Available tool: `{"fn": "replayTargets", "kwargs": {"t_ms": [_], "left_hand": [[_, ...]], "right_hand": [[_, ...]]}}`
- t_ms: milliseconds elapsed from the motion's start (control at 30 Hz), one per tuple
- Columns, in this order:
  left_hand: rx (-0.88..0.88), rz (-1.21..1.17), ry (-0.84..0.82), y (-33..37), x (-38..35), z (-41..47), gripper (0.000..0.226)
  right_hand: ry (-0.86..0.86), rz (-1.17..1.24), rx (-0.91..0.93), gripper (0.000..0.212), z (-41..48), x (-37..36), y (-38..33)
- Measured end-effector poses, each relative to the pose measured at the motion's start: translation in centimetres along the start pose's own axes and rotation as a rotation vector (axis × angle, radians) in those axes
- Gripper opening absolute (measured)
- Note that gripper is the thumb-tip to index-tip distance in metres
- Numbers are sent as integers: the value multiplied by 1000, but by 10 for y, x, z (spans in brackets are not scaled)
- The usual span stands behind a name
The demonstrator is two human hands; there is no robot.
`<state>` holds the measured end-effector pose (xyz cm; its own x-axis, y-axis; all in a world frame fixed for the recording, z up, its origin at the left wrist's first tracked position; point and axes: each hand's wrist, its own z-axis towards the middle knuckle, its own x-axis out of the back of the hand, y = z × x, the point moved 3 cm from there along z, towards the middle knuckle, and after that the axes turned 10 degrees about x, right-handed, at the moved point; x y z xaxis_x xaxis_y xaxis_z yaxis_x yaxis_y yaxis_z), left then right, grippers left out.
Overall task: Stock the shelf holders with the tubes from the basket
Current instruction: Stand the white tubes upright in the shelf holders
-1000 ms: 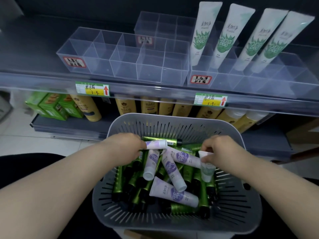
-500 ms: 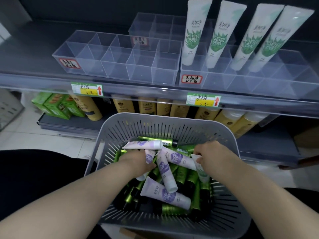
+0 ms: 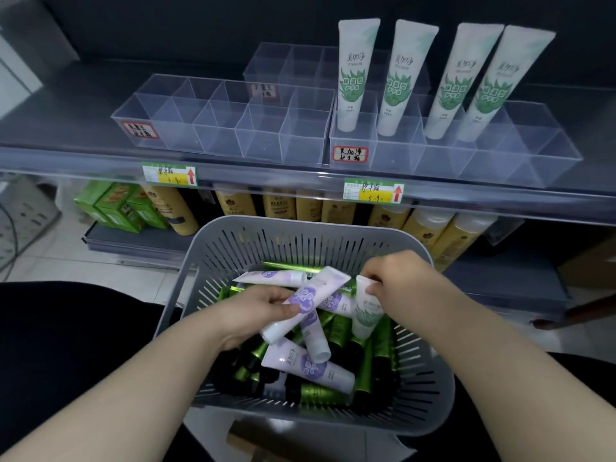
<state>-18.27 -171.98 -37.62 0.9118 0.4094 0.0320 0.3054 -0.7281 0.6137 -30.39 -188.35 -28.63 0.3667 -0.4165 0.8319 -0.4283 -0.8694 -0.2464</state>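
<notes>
left hand (image 3: 256,311) grips lilac tube (image 3: 308,298), frame centre | right hand (image 3: 403,285) pinches aloe tube (image 3: 366,315) by crimped end | both in grey basket (image 3: 253,235), lower centre, with loose tubes (image 3: 310,365) | four upright tubes (image 3: 353,75) stand in clear holder (image 3: 500,161), upper right

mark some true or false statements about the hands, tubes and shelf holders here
1. The left hand grips a purple-and-white tube over the basket. True.
2. The right hand holds a shiny green tube. False: its fingers pinch a white tube with green print.
3. Four white-and-green tubes stand in the right holder. True.
4. The left holder is full of purple tubes. False: no tube stands in its compartments.
</notes>
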Motion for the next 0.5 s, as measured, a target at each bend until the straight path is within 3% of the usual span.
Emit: {"fn": "replayTargets", "kwargs": {"t_ms": [133, 300, 500], "left_hand": [[-82, -174, -68, -11, -27, -7, 38], [-100, 216, 81, -20, -50, -3, 39], [-265, 232, 168, -6, -51, 1, 28]], "right_hand": [[-37, 25, 23, 28, -4, 5, -6], [-111, -113, 68, 29, 3, -25, -17], [41, -108, 194, 16, 2, -36, -23]]}}
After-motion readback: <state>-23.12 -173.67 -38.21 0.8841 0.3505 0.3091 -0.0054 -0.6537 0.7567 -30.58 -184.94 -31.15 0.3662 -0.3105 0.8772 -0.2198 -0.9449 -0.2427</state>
